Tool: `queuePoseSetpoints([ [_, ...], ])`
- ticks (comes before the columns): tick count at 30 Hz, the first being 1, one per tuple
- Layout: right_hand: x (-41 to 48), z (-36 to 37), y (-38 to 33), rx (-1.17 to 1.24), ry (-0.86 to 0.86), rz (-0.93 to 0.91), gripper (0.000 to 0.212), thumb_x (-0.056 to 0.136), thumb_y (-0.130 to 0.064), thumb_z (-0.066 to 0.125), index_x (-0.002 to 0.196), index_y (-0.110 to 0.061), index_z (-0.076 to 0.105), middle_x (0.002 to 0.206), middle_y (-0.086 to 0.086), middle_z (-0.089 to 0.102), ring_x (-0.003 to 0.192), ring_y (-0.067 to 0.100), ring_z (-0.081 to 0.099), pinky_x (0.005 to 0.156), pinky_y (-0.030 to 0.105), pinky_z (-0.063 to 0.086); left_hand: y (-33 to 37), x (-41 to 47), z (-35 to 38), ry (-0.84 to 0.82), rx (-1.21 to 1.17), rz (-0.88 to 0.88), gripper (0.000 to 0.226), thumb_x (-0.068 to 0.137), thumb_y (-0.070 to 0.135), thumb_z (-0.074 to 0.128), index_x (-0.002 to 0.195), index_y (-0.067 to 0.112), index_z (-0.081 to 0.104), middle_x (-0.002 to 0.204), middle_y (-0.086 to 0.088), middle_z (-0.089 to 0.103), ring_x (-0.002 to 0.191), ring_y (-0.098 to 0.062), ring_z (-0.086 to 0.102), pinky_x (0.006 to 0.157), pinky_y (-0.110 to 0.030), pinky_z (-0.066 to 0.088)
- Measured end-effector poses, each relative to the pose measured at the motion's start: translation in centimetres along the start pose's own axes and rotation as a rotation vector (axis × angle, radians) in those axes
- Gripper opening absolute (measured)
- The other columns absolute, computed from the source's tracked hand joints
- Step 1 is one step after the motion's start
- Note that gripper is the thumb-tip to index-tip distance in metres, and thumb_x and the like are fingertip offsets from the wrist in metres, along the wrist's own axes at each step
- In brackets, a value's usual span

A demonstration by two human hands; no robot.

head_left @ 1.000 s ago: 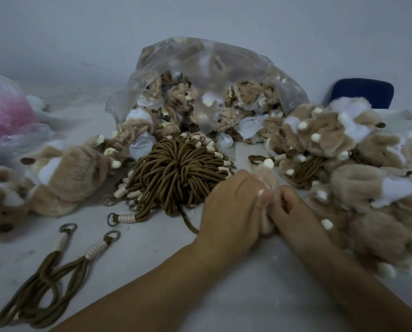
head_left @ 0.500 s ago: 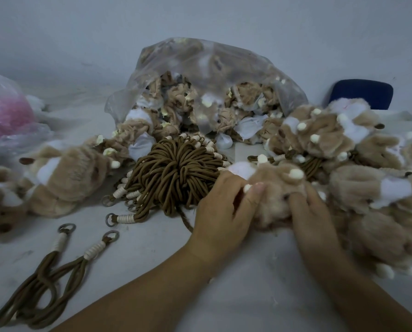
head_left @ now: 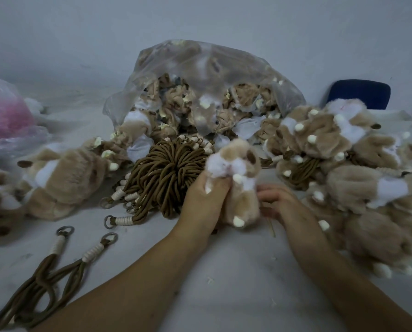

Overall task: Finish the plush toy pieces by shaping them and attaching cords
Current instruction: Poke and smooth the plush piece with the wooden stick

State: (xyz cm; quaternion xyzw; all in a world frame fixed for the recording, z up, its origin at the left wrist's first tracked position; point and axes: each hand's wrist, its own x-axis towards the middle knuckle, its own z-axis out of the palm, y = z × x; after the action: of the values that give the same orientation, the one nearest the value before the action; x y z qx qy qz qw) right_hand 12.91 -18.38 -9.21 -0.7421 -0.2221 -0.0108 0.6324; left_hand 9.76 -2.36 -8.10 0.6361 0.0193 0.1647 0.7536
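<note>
You've stood the plush (head_left: pixel 238 168) up, face out. Your left hand (head_left: pixel 205 200) grasps it; your right hand's (head_left: pixel 279 200) grip I can't tell. Looks shaped, so cords (head_left: pixel 166 168) next.

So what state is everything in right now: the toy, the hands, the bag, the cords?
plush toy: upright, gripped by the left hand.
right hand: at the toy's side, grip unclear.
clear bag: open, plush pieces spilling out.
cord bundle: bunched together on the table.
two loose cords: lying flat, attached to nothing.
</note>
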Motion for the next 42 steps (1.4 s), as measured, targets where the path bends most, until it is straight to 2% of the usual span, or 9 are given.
queuePoseSetpoints([
  [2,0.2,-0.2,0.2,0.039,0.121,0.045,0.035,0.099,-0.004,0.041,0.077,-0.018,0.064,0.103,0.005,0.065,0.097,0.021,0.061,0.094,0.045,0.049,-0.1,0.1,-0.1,-0.013,0.039,0.056,0.02,0.099,0.013,0.056,0.102,0.03,0.067,0.094,0.012,0.075,0.087,-0.002,0.07,0.068,-0.015,0.052],
  [6,-0.5,-0.2,0.0,0.069,0.25,-0.037,0.029,0.084,-0.056,0.049,0.089,-0.029,0.059,0.085,-0.015,0.069,0.08,0.002,0.065,0.068,0.016,0.051,-0.3,-0.4,0.2,-0.149,0.306,0.095,0.014,0.089,0.03,0.066,0.101,0.034,0.06,0.099,0.013,0.07,0.093,-0.003,0.066,0.076,-0.022,0.053],
  [10,-0.5,-0.1,-0.5,0.015,0.174,-0.089,0.005,0.092,-0.029,0.056,0.094,-0.033,0.06,0.085,-0.026,0.068,0.076,-0.01,0.063,0.059,0.005,0.045,-0.3,-1.2,0.6,-0.319,0.647,0.158,0.022,0.085,0.04,0.056,0.101,0.025,0.053,0.098,0.002,0.062,0.091,-0.013,0.059,0.076,-0.035,0.05],
  [13,-0.6,-0.1,-0.3,-0.009,0.144,-0.084,0.016,0.091,-0.016,0.058,0.091,-0.032,0.06,0.084,-0.021,0.069,0.075,-0.004,0.065,0.06,0.01,0.048,-0.4,-1.2,0.8,-0.301,0.784,0.213,0.021,0.094,0.033,0.057,0.107,0.017,0.051,0.1,-0.001,0.059,0.093,-0.016,0.057,0.078,-0.042,0.05],
  [20,-0.6,-0.5,-0.3,-0.179,0.347,-0.153,0.021,0.097,-0.023,0.05,0.083,-0.036,0.057,0.081,-0.018,0.066,0.072,-0.003,0.061,0.063,0.008,0.044,-0.4,-1.0,0.3,-0.039,0.723,0.213,0.026,0.084,0.037,0.064,0.083,0.029,0.04,0.089,0.01,0.049,0.087,-0.015,0.048,0.062,-0.031,0.034],
  [27,-0.7,-0.4,-0.8,-0.232,0.343,-0.171,0.024,0.098,-0.018,0.049,0.083,-0.035,0.055,0.079,-0.028,0.063,0.071,-0.011,0.056,0.06,0.002,0.039,0.0,-1.4,0.7,-0.247,0.545,0.302,0.036,0.088,0.055,0.04,0.111,0.03,0.052,0.109,0.015,0.051,0.11,-0.01,0.051,0.098,-0.041,0.041],
  [31,-1.3,0.4,-1.3,-0.239,0.232,-0.18,0.025,0.098,-0.012,0.049,0.081,-0.03,0.055,0.073,-0.013,0.067,0.055,-0.011,0.057,0.05,0.001,0.037,0.0,-1.1,0.6,-0.144,0.599,0.377,0.033,0.092,0.05,0.047,0.094,0.02,0.06,0.091,0.014,0.051,0.094,-0.012,0.053,0.091,-0.049,0.044],
  [36,-0.8,0.1,-0.9,-0.279,0.263,-0.17,0.022,0.098,-0.018,0.049,0.081,-0.032,0.053,0.074,-0.022,0.065,0.06,-0.008,0.058,0.053,0.007,0.042,-0.5,-0.5,0.4,-0.052,0.587,0.504,0.019,0.096,0.025,0.05,0.092,0.013,0.065,0.091,0.015,0.053,0.091,-0.011,0.055,0.085,-0.036,0.046],
  [42,-0.9,0.4,-0.9,-0.041,0.255,-0.103,0.02,0.099,-0.027,0.045,0.082,-0.032,0.055,0.058,-0.003,0.063,0.049,0.004,0.057,0.047,0.018,0.047,0.0,-0.6,0.3,-0.044,0.311,0.358,0.016,0.097,0.026,0.047,0.096,0.031,0.062,0.096,0.011,0.064,0.093,-0.001,0.059,0.083,-0.016,0.045],
])
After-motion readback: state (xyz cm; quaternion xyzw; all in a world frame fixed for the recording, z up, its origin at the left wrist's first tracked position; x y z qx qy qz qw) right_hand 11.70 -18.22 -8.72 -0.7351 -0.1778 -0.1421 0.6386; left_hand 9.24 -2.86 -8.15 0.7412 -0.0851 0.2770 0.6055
